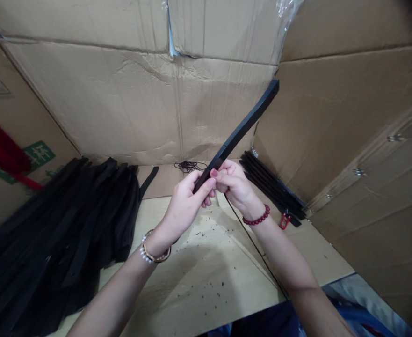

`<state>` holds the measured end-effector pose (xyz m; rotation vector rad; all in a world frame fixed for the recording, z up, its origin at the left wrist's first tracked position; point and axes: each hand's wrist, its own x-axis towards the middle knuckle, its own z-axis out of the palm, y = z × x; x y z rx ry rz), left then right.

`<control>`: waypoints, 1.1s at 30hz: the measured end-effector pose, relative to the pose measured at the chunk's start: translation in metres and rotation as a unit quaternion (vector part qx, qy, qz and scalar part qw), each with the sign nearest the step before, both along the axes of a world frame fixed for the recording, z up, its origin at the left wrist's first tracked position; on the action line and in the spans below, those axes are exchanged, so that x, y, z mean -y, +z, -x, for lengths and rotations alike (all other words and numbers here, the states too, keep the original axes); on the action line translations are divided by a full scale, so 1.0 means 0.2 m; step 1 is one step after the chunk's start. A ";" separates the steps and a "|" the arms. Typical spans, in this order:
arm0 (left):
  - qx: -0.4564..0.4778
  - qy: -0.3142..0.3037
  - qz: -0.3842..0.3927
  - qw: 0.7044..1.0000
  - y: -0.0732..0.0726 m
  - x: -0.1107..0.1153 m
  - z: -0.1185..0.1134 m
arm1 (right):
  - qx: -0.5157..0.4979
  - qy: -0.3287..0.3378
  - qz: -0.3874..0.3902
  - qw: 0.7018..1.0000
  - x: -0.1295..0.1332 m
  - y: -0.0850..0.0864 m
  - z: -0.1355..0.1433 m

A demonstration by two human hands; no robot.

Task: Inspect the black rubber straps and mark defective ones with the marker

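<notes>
Left fingers (pixel 205 188) hide the lower end of the black strip (pixel 244 127); the dark pile (pixel 86 220) (leftward) is cut off

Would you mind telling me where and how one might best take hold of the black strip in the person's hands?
Probably near its upper end, coming from the upper right: the black strip is long and narrow and slants up that way, with that end free, while the left hand and right hand crowd the lower end.
</notes>
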<state>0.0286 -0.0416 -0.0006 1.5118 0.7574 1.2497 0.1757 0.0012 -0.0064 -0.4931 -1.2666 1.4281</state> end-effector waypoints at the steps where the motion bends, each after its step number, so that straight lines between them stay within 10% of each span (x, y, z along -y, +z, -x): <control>1: 0.014 -0.009 0.004 1.000 0.00 0.00 0.00 | -0.002 -0.004 0.001 1.000 0.00 0.00 0.00; 10: 0.106 -0.277 0.196 0.935 0.03 0.01 0.05 | 0.033 0.111 -0.019 0.993 0.03 -0.01 -0.02; 18: 0.004 -0.009 0.002 1.000 0.04 0.02 0.01 | -0.010 0.007 -0.021 1.000 0.02 0.02 -0.01; 27: 0.077 -0.185 0.137 0.970 0.08 0.04 0.05 | 0.020 0.131 0.003 0.991 0.02 -0.02 -0.02; 33: 0.017 -0.027 0.014 0.999 0.02 0.02 0.02 | -0.007 0.049 0.004 0.999 0.00 -0.01 0.00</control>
